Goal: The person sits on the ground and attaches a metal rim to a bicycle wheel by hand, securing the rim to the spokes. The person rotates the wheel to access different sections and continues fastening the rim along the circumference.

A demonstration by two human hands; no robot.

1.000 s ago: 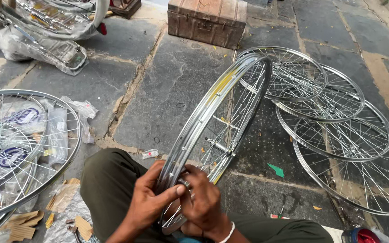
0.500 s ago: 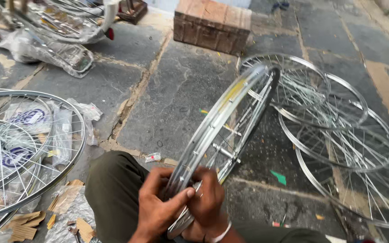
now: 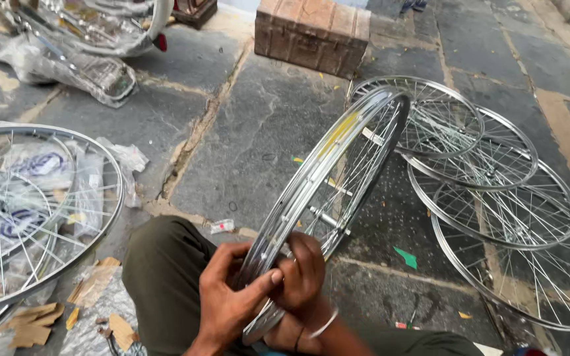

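Shifted slightly since earlier frame: left hand (image 3: 229,306) higher on near rim, thumb pressing. Right hand (image 3: 303,273) clasped on same rim. Silver spoked wheel (image 3: 338,168) upright on edge over lap, tilting toward stacked wheels (image 3: 496,198) on stone floor (image 3: 245,145).

Soft, even daylight fills the scene; shadows are faint and diffuse. The wheel rim (image 3: 328,191) gripped by the left hand (image 3: 232,306) and right hand (image 3: 305,277) shows bright glare along its upper curve, beyond the grip. Detail is sharp at the grip, with slight softness in the fingers. Left of the grip, wide-angle distortion bends the lying wheel (image 3: 34,217) at the frame edge.
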